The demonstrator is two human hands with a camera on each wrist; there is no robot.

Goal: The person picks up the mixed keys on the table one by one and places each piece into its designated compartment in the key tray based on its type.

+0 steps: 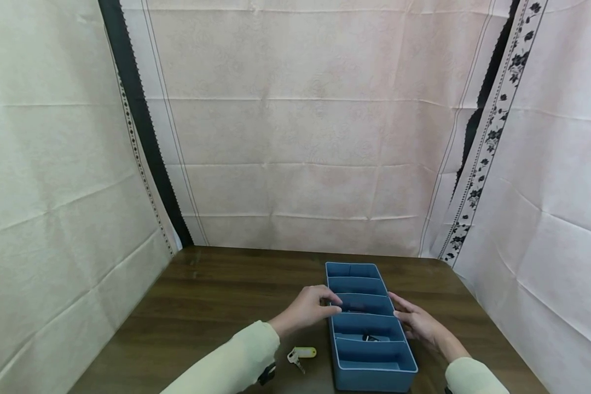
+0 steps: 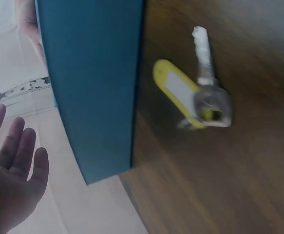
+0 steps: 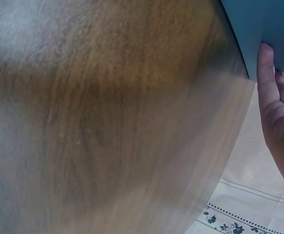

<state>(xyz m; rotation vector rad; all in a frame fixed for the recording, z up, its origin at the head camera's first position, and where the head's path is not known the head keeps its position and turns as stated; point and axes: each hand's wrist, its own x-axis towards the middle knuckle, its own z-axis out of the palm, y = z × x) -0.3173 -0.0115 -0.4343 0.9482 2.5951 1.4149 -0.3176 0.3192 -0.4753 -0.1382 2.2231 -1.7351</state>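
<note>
A long blue box (image 1: 374,377) with a row of compartments stands on the table. My left hand (image 1: 312,307) is by its left rim near the middle compartment, fingers loosely bent; the left wrist view shows nothing in that hand (image 2: 15,180). On the other side, my right hand (image 1: 418,325) touches the box's right wall with fairly straight fingers (image 3: 266,61). A small dark object (image 1: 369,337), too small to make out, lies in a nearer compartment. Left of the box lies a silver key (image 1: 294,358) with a yellow tag (image 1: 305,352).
The brown wooden table (image 1: 216,312) has pale cloth hung at its back (image 1: 295,137) and on both sides. A flowered border runs down the right cloth (image 1: 537,191).
</note>
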